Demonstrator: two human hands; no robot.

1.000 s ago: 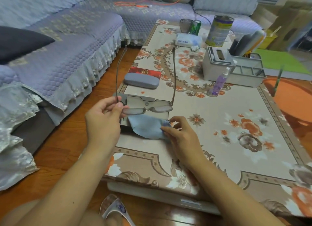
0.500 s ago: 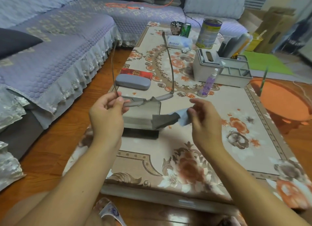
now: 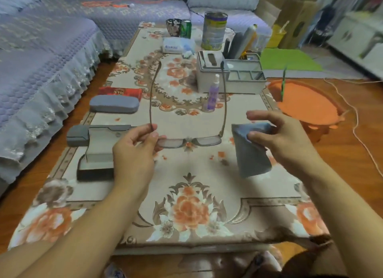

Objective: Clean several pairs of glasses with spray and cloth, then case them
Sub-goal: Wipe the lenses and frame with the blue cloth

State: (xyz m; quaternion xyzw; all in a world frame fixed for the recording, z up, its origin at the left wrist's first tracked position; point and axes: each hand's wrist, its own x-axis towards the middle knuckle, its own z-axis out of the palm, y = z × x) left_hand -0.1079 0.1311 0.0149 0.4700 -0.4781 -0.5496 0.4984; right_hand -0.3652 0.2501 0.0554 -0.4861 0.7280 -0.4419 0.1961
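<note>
Grey cloth (image 3: 251, 151) hangs pinched in your right hand (image 3: 284, 138), right of the glasses (image 3: 189, 142). Your left hand (image 3: 134, 151) pinches their left corner, arms pointing far.

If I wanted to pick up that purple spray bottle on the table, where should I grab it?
Probably around the middle of the spray bottle. It stands upright and slim, so fingers can wrap its body. Come from the near side: the grey organizer box stands close behind it, and the glasses held by the left hand hover in front, so reach around those.
</note>
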